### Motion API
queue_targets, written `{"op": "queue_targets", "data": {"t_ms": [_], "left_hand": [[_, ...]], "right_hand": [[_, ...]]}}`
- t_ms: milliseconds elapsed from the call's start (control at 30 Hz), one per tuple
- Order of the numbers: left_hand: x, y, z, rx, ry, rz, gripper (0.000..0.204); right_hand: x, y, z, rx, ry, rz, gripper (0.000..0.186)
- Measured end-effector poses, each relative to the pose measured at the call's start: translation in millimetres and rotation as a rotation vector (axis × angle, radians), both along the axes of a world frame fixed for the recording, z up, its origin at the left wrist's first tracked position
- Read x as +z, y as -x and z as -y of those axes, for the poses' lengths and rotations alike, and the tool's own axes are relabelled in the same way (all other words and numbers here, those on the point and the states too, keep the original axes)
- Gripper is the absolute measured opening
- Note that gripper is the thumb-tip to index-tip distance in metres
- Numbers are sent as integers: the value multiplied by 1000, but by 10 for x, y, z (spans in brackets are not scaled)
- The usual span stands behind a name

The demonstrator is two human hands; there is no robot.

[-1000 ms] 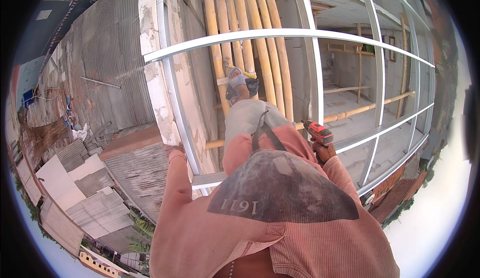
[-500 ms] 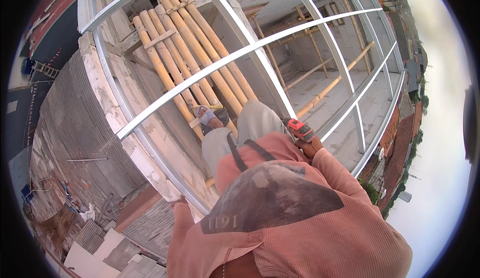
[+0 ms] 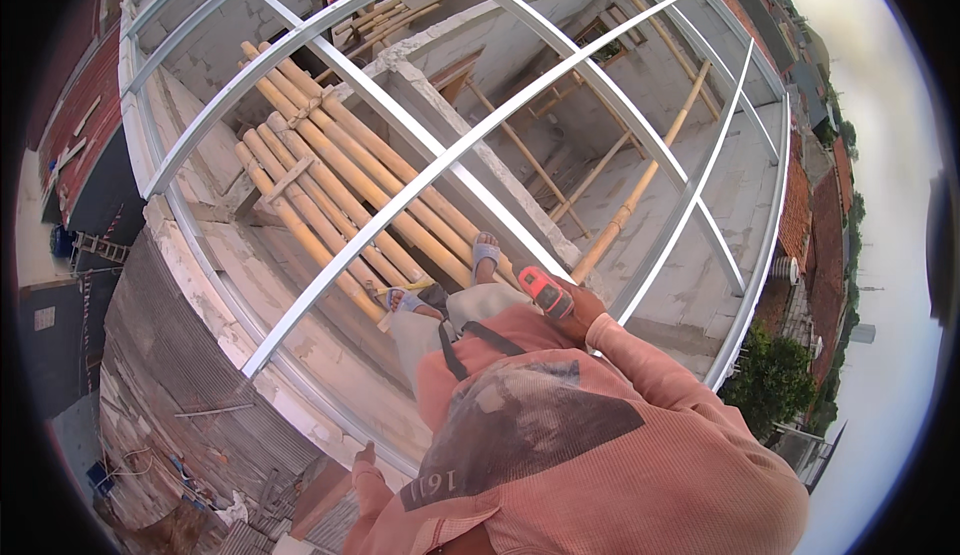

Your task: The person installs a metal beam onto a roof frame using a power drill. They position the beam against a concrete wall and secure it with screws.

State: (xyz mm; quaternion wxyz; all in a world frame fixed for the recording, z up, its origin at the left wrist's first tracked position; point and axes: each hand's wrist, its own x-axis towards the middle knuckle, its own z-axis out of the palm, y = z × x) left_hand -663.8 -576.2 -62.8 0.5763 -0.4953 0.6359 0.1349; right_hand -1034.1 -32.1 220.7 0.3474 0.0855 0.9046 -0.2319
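Note:
My right hand (image 3: 584, 317) is wrapped round the grip of a red and black cordless drill (image 3: 546, 291), held in front of my body close to the white metal bars. The drill's tip is hard to make out. Down at the lower left, my left hand (image 3: 367, 453) rests at the top of the pale wall (image 3: 325, 433), its fingers small in view but stretched out and holding nothing. A long silvery metal bar (image 3: 385, 217) crosses ahead of me. My feet, in grey sandals (image 3: 486, 252), stand on several bamboo poles (image 3: 400, 195) laid side by side.
Crossing metal bars (image 3: 590, 67) form an open frame over unfinished block-walled rooms. A bamboo pole (image 3: 640, 205) slants across the room at right. Below on the left lies a corrugated roof (image 3: 165, 320); tiled roofs (image 3: 815, 205) and a tree (image 3: 770, 373) stand beyond the right edge.
The view has shifted, bringing more of the frame and rooms into sight. The drill now sits more upright before my body, and both feet show. My left hand is still at the wall.

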Motion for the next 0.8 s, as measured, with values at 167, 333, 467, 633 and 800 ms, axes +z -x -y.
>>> {"op": "queue_targets", "data": {"t_ms": [167, 333, 467, 633, 800], "left_hand": [[1261, 2647, -1370, 1012, -531, -819, 80], [2295, 4075, -2580, 997, -858, -725, 73], [2489, 4301, -2871, 1079, -1056, -834, 45], [2233, 4282, -2823, 1126, -1046, -722, 38], [2259, 4268, -2670, 1157, -996, -848, 45]], "right_hand": [[63, 293, 302, 193, 119, -251, 65], [28, 590, 695, 635, 12, -507, 58], [33, 762, 832, 777, -91, -580, 57], [18, 857, 676, 815, 52, -823, 51], [153, 682, -8, 12, 361, -772, 39]]}}
